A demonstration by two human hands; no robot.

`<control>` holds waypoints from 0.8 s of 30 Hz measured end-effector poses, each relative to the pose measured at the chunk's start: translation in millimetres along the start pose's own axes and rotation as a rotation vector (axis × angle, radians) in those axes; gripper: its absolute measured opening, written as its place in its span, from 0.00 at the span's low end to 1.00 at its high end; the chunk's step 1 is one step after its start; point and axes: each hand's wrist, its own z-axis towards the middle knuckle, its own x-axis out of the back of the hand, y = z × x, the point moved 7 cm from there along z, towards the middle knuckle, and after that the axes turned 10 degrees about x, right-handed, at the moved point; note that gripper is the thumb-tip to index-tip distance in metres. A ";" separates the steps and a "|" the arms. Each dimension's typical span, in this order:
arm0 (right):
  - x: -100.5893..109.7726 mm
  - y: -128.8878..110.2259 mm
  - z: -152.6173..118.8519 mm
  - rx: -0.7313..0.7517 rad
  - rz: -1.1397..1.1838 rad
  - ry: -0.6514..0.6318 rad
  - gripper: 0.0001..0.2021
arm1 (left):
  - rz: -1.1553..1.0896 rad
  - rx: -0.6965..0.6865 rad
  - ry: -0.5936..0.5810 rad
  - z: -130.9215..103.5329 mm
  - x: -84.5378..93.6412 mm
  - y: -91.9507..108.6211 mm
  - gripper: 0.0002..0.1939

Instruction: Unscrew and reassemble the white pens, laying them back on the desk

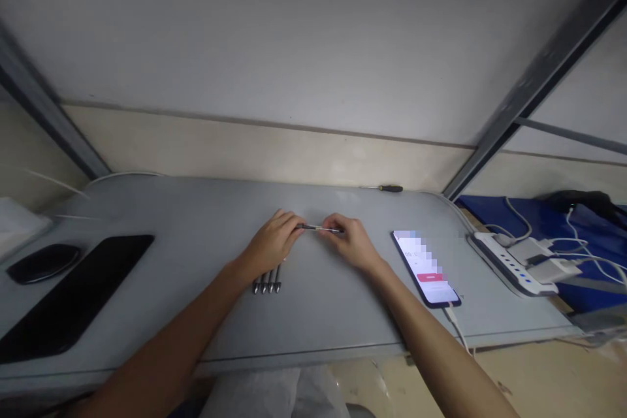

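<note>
In the middle of the grey tabletop, my left hand [277, 237] is closed, its thumb and fingers pinching the dark end of a slim pen [312, 227]. The pen lies sideways between my two hands, and its middle stretch looks thin and light. My right hand [347, 239] pinches the other end, where a dark tip shows by the fingers. Just below my left hand, several more pens [270, 286] lie side by side with dark, shiny cone ends toward me. Their upper parts are hidden by my left hand.
A lit phone [425, 268] on a white cable lies at the right, near a white power strip [512, 264] with chargers. By the wall is a screwdriver [390, 189]. On the left are a long black flat object [83, 297] and a dark pouch-like item [44, 263].
</note>
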 end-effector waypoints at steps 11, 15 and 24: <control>-7.7 0.0 -1.0 -0.005 0.027 -0.127 0.16 | 0.020 -0.008 -0.017 -0.3 -2.9 -0.3 0.11; -17.9 9.3 -4.4 -0.168 0.227 -0.281 0.23 | 0.189 -0.068 -0.026 -1.7 -1.3 9.7 0.13; -9.2 -7.1 -2.7 0.065 -0.073 -0.148 0.15 | 0.196 -0.008 -0.103 -2.2 -7.3 -2.4 0.13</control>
